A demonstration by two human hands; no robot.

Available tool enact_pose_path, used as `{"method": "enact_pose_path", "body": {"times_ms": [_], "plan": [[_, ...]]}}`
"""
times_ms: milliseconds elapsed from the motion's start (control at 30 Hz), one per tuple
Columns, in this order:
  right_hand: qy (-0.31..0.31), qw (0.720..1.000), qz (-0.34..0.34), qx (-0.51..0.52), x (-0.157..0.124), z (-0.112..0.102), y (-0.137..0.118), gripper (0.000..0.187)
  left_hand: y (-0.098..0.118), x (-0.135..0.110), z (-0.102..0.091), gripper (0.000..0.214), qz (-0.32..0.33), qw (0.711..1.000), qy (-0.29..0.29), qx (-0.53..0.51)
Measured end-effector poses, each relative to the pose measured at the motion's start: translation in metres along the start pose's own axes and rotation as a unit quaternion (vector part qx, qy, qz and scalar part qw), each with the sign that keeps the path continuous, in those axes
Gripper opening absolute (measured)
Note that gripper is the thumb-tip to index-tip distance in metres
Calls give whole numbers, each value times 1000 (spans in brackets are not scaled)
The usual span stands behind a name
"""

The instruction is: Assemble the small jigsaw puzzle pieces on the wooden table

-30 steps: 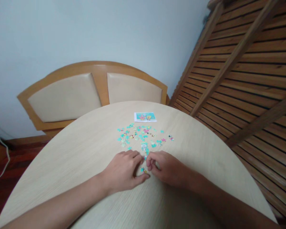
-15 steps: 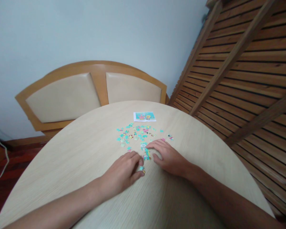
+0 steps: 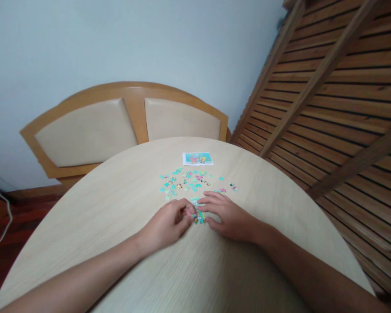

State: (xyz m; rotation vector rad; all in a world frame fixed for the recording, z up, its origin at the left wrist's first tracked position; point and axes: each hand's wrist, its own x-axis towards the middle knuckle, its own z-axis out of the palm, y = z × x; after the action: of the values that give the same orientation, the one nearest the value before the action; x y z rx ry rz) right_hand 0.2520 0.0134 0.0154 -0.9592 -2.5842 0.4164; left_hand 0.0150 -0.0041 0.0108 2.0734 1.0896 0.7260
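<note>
A small joined section of jigsaw puzzle (image 3: 201,217), mostly turquoise with some yellow and white, lies flat near the middle of the table. At its left edge my left hand (image 3: 171,219) is closed, thumb and index pinching a turquoise and yellow puzzle piece (image 3: 195,219) against it. The fingers partly hide that piece, and I cannot tell whether it is locked in. From the other side my right hand (image 3: 230,216) reaches in with its fingers spread, the tips resting on or beside the section's right edge.
Loose puzzle pieces (image 3: 193,187) are scattered beyond my hands, with a few off to the right (image 3: 233,187). Behind them lies a picture card (image 3: 197,159). The round wooden table (image 3: 117,191) meets a padded chair (image 3: 94,130) at its far side; wooden slats (image 3: 332,87) stand right.
My left hand has brought its puzzle piece up and in against the joined section's lower left. My right hand's fingers have spread out more, and the section has shifted slightly toward me.
</note>
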Motion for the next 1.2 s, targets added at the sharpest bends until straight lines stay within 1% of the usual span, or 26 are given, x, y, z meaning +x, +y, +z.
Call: {"method": "enact_pose_path", "body": {"times_ms": [67, 133, 233, 400, 567, 900, 1200], "plan": [[3, 1000, -7, 8, 0, 1, 0, 37, -1, 3, -3, 10, 12, 999, 31, 4], [9, 1000, -11, 15, 0, 1, -1, 37, -1, 6, -4, 11, 35, 998, 49, 10], [15, 999, -18, 21, -1, 3, 0, 35, -2, 7, -2, 12, 56, 997, 58, 20], [25, 999, -27, 29, 0, 4, 0, 31, -1, 5, 5, 14, 40, 996, 72, 25], [30, 998, -35, 31, 0, 6, 0, 29, -1, 5, 8, 20, 63, 995, 70, 28], [29, 998, -37, 33, 1, 6, 0, 26, -3, 7, 9, 17, 27, 995, 86, 37], [22, 999, -30, 34, 2, 6, 0, 26, -2, 6, 8, 17, 14, 996, 72, 50]]}}
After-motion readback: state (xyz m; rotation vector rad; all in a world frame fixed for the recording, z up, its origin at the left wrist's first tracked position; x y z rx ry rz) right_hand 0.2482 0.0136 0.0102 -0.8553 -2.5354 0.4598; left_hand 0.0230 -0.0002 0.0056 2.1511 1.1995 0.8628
